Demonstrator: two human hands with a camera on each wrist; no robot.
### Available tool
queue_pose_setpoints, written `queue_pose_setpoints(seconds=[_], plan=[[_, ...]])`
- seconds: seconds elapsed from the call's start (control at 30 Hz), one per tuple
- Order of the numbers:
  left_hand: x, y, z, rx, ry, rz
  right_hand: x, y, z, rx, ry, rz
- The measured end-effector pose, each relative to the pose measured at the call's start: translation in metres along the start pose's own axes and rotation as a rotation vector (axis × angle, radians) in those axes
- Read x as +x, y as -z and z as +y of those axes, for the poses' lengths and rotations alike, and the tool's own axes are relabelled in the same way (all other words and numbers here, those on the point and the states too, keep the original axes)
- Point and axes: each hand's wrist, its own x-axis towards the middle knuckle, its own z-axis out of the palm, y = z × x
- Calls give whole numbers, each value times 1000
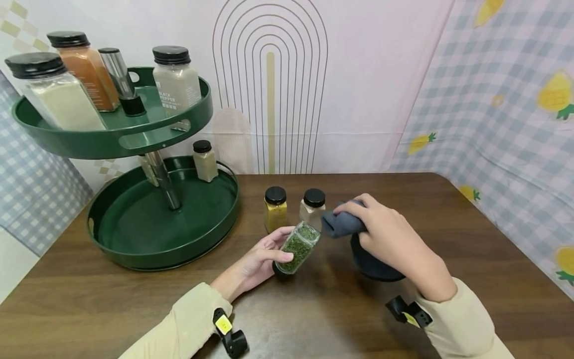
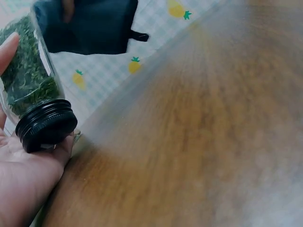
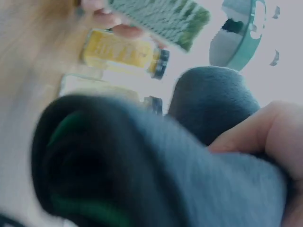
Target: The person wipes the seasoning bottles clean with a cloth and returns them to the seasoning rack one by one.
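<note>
My left hand (image 1: 253, 262) grips a glass jar of green dried herbs (image 1: 299, 247). The jar is tilted with its black lid (image 2: 46, 124) down and its base toward my right hand. In my right hand (image 1: 392, 237) is a folded dark grey-blue cloth (image 1: 342, 223), pinched at its upper part, with a loose end hanging below. The cloth is just right of the jar; contact between them cannot be made out. Behind the hands stand a jar of yellow spice (image 1: 275, 212) and a jar of pale spice (image 1: 311, 207), both upright with black lids.
On the left stands a two-tier green tray rack (image 1: 161, 254). Its upper tier carries a black pepper jar (image 1: 177, 85), an orange spice jar (image 1: 91, 75) and a cream-coloured jar (image 1: 63, 97). A small jar (image 1: 205, 162) sits on the lower tier. A patterned wall sheet (image 1: 358, 99) backs the wooden table (image 1: 314, 319).
</note>
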Motion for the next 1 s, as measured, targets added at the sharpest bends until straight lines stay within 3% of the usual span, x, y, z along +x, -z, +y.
queue_pose_setpoints(seconds=[0.2,0.37,0.5,1.0], plan=[[2,0,1,-29,-29,78,1,0,-9,177,128,140],[3,0,1,25,-11,71,1,-8,-21,171,228,64],[3,1,1,96,16,57,0,-12,-23,131,225,7],[2,0,-1,109,28,39,3,-18,-12,7,171,41]])
